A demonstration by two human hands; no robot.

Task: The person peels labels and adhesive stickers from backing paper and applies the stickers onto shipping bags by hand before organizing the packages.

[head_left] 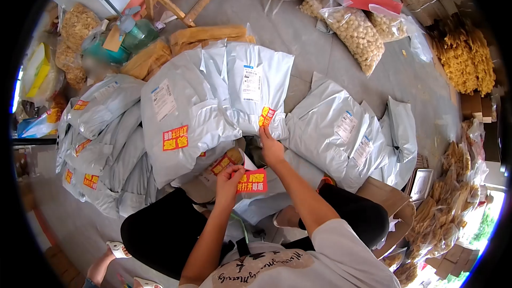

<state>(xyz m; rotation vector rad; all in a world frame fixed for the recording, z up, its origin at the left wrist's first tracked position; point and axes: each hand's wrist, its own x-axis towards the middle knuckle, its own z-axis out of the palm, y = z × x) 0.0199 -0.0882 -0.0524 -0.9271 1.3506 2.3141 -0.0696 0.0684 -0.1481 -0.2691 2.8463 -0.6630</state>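
1. The fingertips of the right hand (273,152) are covering the lower left edge of a small red-and-yellow sticker (267,116); the far side of the fingers is staying out of view, so I cannot tell whether they are pinching the sticker or pressing it flat.
2. The left hand (228,184) is partly hiding a red sticker sheet (255,183), its first printed characters disappearing behind the fingers; the thumb and forefinger are closing together on its upper left edge, where a white backing strip (249,162) is curling upward.
3. The right forearm (304,186) is stretching forward and leftward, the hand pointing away from the body; the left forearm (210,240) is rising more steeply, the elbow bending close and the hand lying nearer the lap.
4. The small sticker is sitting low on a central grey parcel (242,112), below a white shipping label (251,83) whose print is too fine to read.
5. A larger grey parcel (200,112) is overlapping it on the left and bearing its own red sticker (175,137); more grey parcels (322,112) are lying to the right.
6. At the lower left, another person's foot in a white sandal (118,249) is showing, the rest being cut off.
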